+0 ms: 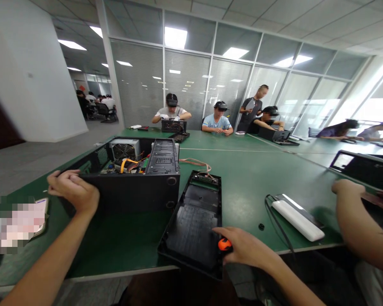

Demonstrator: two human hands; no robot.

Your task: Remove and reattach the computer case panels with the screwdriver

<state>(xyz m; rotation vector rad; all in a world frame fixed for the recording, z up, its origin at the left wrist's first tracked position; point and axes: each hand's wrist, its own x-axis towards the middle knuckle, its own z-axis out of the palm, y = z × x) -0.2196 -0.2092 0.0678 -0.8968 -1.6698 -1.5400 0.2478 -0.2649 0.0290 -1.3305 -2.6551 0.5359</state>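
Fingers of the left hand (72, 191) are curled over the near left top edge of the computer case (130, 187), which stands open on the green table (258, 170). I read the right hand (242, 248) as closed around an orange-handled screwdriver (224, 244), held at the near right edge of the black front panel (191, 221) that lies flat just beside the case. A white power bank (298, 220) lies further right, near a co-worker's arm (354, 216).
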